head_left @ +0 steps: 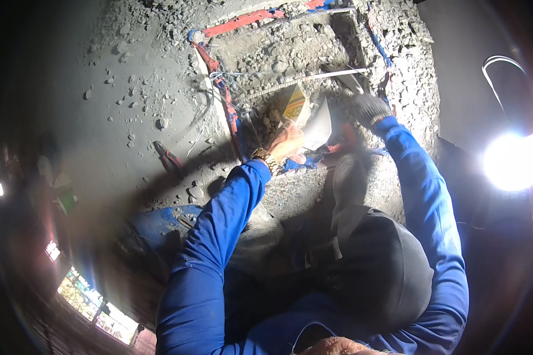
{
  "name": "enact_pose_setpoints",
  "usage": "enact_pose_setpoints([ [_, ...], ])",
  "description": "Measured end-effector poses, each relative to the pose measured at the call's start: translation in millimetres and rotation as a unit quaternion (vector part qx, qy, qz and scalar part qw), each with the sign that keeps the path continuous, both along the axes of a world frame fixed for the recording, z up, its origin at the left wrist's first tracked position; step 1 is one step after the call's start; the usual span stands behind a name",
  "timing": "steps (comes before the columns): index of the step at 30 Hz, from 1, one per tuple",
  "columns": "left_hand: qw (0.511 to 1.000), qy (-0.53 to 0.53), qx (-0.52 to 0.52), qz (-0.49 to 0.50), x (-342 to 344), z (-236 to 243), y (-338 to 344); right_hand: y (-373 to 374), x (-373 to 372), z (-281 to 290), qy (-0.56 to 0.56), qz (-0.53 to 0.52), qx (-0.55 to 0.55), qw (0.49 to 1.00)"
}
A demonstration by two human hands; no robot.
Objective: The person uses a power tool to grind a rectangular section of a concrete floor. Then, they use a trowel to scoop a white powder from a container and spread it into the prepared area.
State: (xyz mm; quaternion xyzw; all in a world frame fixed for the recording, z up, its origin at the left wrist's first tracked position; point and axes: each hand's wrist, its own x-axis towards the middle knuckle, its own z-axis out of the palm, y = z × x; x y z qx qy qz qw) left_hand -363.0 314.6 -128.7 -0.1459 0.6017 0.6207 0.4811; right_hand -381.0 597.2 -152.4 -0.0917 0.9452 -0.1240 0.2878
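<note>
My left hand point(285, 142), bare with a watch at the wrist, is closed on the near edge of a yellow-and-white carton point(296, 105). A white flap point(320, 127) of it stands out to the right. The carton is over a rubble-filled pit, beside grey stones. My right hand point(370, 110), in a grey knit glove, is farther right near the pit's edge. Its fingers are curled and mostly hidden. A narrow pale-grey, blade-like thing point(353, 83) extends from beside the glove toward the far side; its kind is unclear.
A steel reinforcing bar point(302, 78) crosses the pit. Red and blue strips point(234, 23) line its edges, with thin wires point(210, 89) at the left. Red-handled pliers point(169, 158) lie on the dusty floor. A bright lamp point(515, 161) stands at the right. My knee point(391, 266) is close to the pit.
</note>
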Motion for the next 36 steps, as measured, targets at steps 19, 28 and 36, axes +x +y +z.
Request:
enact_pose_setpoints([
  [19, 0.988, -0.006, -0.110, -0.109, -25, -2, -5, -1, -12, -29, -0.152, -0.140, -0.174, 0.963],
  [28, 0.987, 0.002, -0.123, -0.104, -15, -13, 3, 10, 26, 49, -0.070, 0.222, -0.023, 0.972],
  [36, 1.000, 0.015, -0.007, -0.003, 20, -4, 5, 8, 14, 15, -0.024, 0.000, 0.036, 0.999],
])
